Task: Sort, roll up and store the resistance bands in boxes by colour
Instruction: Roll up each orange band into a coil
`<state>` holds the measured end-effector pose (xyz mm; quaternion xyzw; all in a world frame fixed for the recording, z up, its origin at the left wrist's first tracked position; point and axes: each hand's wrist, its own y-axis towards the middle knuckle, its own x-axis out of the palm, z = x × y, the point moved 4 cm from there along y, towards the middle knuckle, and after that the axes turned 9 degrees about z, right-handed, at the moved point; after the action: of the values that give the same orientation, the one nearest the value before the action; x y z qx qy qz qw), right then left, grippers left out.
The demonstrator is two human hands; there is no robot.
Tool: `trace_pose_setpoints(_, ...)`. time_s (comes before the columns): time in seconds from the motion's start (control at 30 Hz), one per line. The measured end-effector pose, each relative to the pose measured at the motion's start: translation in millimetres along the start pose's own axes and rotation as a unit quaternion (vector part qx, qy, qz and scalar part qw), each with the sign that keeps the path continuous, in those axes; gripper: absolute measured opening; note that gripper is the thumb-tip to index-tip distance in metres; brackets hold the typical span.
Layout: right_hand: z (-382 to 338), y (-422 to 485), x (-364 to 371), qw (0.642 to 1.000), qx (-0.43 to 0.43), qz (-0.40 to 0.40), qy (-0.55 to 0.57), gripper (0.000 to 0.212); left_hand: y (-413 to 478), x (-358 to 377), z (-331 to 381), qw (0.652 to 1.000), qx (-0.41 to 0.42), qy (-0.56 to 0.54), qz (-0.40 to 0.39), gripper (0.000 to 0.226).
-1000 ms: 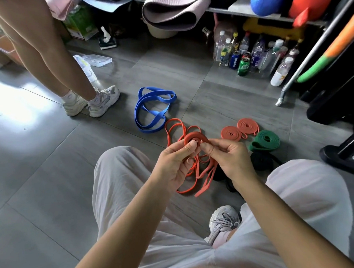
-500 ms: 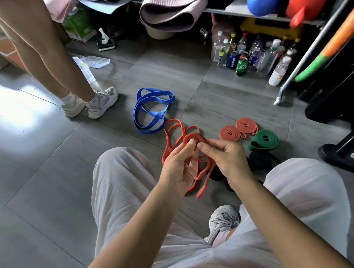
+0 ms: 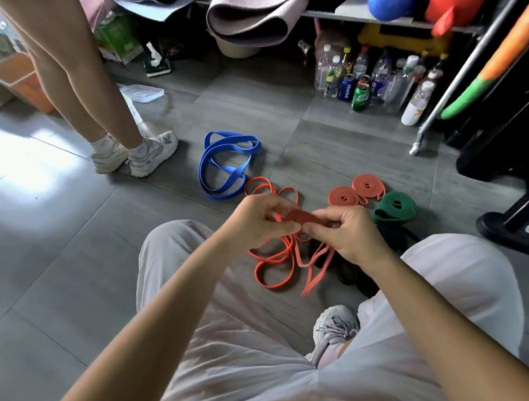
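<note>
Left hand (image 3: 258,222) and right hand (image 3: 351,235) meet above the floor (image 3: 75,241) between the seated person's knees, each with a pinching grip on the half-rolled orange band (image 3: 304,218); its loose loops trail onto the floor, and the right hand partly hides the black bands (image 3: 394,236). Unrolled blue band (image 3: 224,162) lies beyond, rolled orange bands (image 3: 344,196) and rolled green band (image 3: 395,207) just right, bottles (image 3: 373,78) and another person's shoes (image 3: 150,151) farther off. Versus half a second ago, the roll is edge-on, not face-up.
</note>
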<state>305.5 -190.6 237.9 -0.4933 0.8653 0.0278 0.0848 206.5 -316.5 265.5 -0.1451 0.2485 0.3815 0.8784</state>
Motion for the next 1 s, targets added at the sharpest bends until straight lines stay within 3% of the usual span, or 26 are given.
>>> trace_pose_setpoints(0.13,-2.8,4.0,-0.6,0.995,-0.025,-0.044,-0.091,0.019,7.5,-3.3,20.0,0.975,0.056,0.190,-0.098,0.017)
trace_pose_setpoints(0.37,-13.4,8.5,-9.8,0.993,-0.043,-0.050,-0.103,0.016,6.1,-2.9,19.2,0.973,0.064,0.212,-0.059,0.018)
trace_pose_setpoints(0.5,-14.9,7.8,-10.3,0.998,-0.024,-0.028,-0.049,0.015,4.0,-8.8,12.2,0.992,0.043,0.119,-0.005,0.014)
trace_pose_setpoints(0.63,-14.2,1.4,1.5,0.999,-0.005,-0.007,0.040,0.027,-3.2,-5.1,1.2,0.996,-0.017,-0.069,0.051,0.012)
trace_pose_setpoints(0.7,-15.1,-2.0,5.5,0.996,0.007,0.009,0.086,0.025,-10.1,2.5,-1.7,0.973,-0.050,-0.218,0.055,0.018)
trace_pose_setpoints(0.83,-22.2,-4.5,6.9,0.994,-0.004,0.005,0.113,0.023,-19.7,13.5,-0.1,0.886,-0.106,-0.449,0.047,0.012)
trace_pose_setpoints(0.9,-20.9,-4.6,5.2,0.995,-0.010,-0.001,0.098,0.024,-20.4,15.5,0.6,0.878,-0.120,-0.462,0.041,0.016)
trace_pose_setpoints(0.93,-20.4,-4.9,4.0,0.997,-0.017,-0.005,0.082,0.024,-19.0,14.7,-0.4,0.893,-0.121,-0.431,0.040,0.016)
trace_pose_setpoints(1.0,-18.8,-4.5,0.7,0.999,-0.031,-0.011,0.039,0.022,-13.7,5.4,-0.4,0.960,-0.078,-0.263,0.048,0.016)
